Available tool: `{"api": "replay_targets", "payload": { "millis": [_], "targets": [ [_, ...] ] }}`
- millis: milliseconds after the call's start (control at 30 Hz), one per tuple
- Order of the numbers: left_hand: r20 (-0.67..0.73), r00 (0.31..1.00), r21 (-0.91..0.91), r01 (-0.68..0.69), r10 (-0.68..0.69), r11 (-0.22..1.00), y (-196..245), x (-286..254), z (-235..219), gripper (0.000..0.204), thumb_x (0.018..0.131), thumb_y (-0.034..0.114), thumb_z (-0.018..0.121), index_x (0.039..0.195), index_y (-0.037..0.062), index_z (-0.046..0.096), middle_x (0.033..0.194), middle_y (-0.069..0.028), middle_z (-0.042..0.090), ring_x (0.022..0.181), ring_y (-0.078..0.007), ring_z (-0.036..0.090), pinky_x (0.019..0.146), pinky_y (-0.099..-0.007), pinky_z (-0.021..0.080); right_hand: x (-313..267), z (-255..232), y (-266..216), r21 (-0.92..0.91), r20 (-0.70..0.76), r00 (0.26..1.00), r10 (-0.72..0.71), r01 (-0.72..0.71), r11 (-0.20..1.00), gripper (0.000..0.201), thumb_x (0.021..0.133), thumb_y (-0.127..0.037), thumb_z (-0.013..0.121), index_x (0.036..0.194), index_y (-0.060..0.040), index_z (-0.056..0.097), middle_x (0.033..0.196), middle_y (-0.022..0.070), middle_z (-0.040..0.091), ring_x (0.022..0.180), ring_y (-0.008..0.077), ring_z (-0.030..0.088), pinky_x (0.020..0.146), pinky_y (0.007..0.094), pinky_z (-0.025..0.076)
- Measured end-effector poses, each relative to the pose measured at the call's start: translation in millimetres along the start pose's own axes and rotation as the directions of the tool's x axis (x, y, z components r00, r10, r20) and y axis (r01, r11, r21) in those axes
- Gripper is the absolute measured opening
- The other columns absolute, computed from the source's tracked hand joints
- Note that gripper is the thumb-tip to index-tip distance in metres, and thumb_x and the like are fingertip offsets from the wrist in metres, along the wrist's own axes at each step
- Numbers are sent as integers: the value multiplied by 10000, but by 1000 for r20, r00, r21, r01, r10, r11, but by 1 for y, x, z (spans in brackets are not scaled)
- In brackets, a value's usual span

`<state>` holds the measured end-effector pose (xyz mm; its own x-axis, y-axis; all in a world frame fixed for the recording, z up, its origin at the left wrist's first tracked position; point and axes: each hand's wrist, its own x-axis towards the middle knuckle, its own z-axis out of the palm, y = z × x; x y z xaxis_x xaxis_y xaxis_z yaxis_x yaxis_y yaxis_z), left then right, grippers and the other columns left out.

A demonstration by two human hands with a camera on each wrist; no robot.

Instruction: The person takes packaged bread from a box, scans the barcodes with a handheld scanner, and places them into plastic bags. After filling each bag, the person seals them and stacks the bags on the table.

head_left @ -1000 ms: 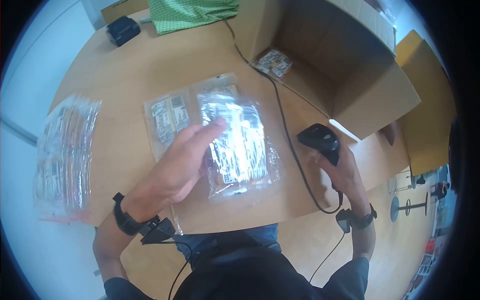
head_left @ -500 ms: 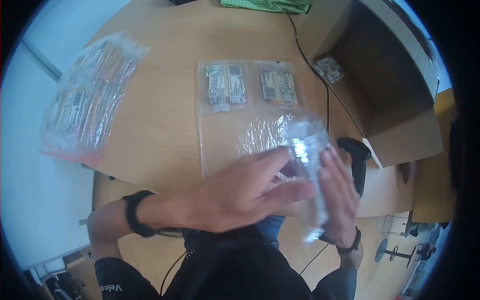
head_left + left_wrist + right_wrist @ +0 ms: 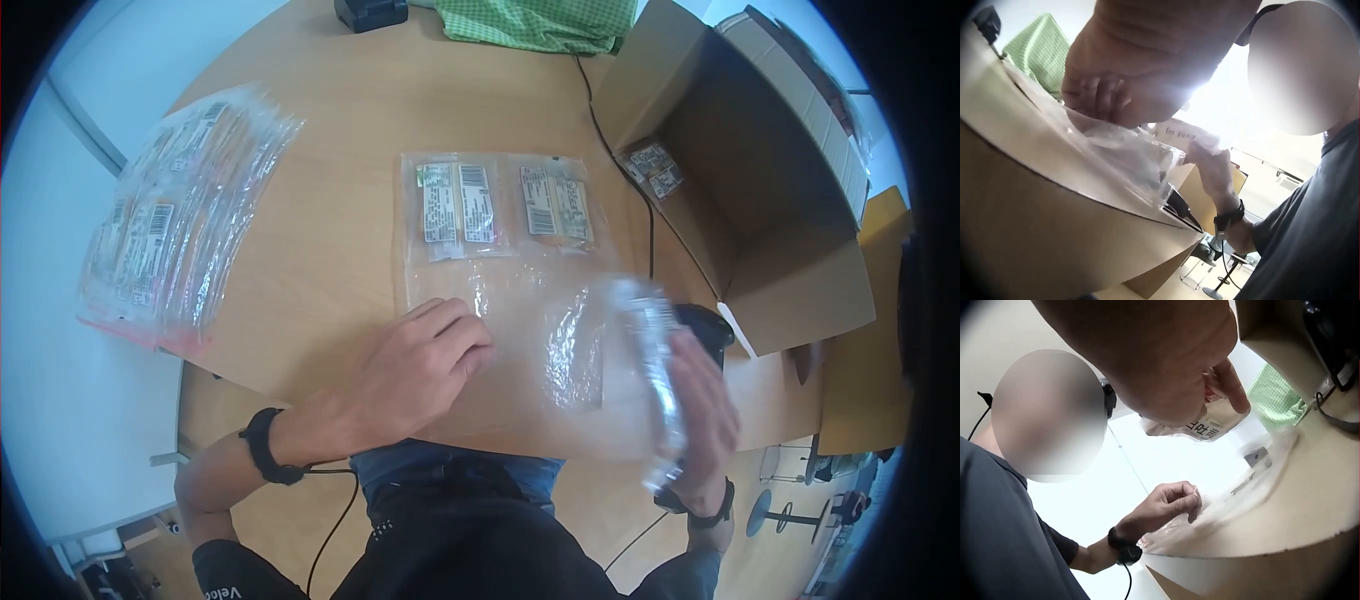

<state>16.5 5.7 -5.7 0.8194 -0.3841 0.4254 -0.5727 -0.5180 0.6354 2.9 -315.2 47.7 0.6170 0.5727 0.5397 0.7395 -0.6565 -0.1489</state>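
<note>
My right hand grips a clear plastic package, tilted on edge and blurred; printed lettering shows on that package in the right wrist view. My left hand has curled fingers at the clear plastic film near the table's front edge; whether they pinch it cannot be told. Beyond it, labelled packs lie flat, side by side. The black scanner lies just beyond my right hand, partly hidden.
A pile of clear packages lies at the left. At the right, an open cardboard box on its side holds a labelled pack. A black cable, green checked cloth and black device are at the back.
The right hand has let go of the scanner and taken the package, now carried rightward. The left hand has come off the package and moved left, down to the film.
</note>
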Motion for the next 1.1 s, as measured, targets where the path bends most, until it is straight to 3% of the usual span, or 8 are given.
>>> {"api": "replay_targets", "payload": {
  "millis": [67,167,300,400,533,833,1033,1100],
  "targets": [
    [-67,997,-32,42,-44,999,2,1,-3,84,928,47,713,954,-10,657,872,-121,616,770,-302,622,691,-392,510,-22,-5,4,66,-176,981,86,-75,995,435,1009,-92,610,1433,-50,529,1378,274,622,1282,453,616,1074,531,521],
    [-103,993,-89,44,-53,995,1,3,-4,59,926,25,714,951,-2,669,868,-121,620,739,-296,632,657,-390,510,-32,-11,-5,266,-183,981,62,-11,964,464,1031,-142,620,1470,-115,472,1341,268,631,1272,464,617,1020,530,567],
    [-78,997,-63,21,-26,998,-3,0,-3,58,918,24,723,952,3,681,883,-116,633,757,-289,638,674,-387,515,-22,0,-21,257,211,923,-322,265,929,376,997,-194,631,1368,-130,620,1305,196,698,1234,370,678,763,311,603],
    [-89,996,-42,15,-19,999,2,2,-6,72,903,23,732,949,2,680,887,-111,636,767,-290,638,682,-389,521,-5,20,-35,23,397,871,-290,306,952,436,952,-154,677,1382,-109,622,1375,188,666,1255,333,674,698,265,562],
    [-65,986,127,-145,155,981,6,2,-6,116,853,7,751,937,-2,671,887,-107,628,804,-297,637,696,-401,528,21,60,-28,41,435,889,-141,137,990,542,906,-91,696,1434,-49,579,1452,223,588,1335,365,606,766,342,593],
    [-48,985,112,-160,166,981,7,0,-8,167,821,-16,759,968,-2,679,900,-112,620,818,-295,634,696,-394,531,42,76,-18,200,518,845,-135,34,979,586,878,-45,702,1438,-9,535,1500,265,485,1368,445,525,909,457,583],
    [-6,989,146,-145,147,979,9,-2,-7,202,807,15,785,974,2,672,923,-123,619,841,-320,630,734,-411,533,36,74,-24,63,393,900,-188,177,982,548,840,-84,667,1372,19,583,1464,223,542,1330,354,577,1025,437,528],
    [17,990,148,-141,140,979,14,-2,-9,283,817,74,801,1053,1,663,1015,-147,626,933,-348,632,808,-432,530,26,58,-26,177,440,836,-329,279,944,519,833,-100,641,1340,9,611,1478,215,540,1305,333,598,1018,418,533]
  ]
}}
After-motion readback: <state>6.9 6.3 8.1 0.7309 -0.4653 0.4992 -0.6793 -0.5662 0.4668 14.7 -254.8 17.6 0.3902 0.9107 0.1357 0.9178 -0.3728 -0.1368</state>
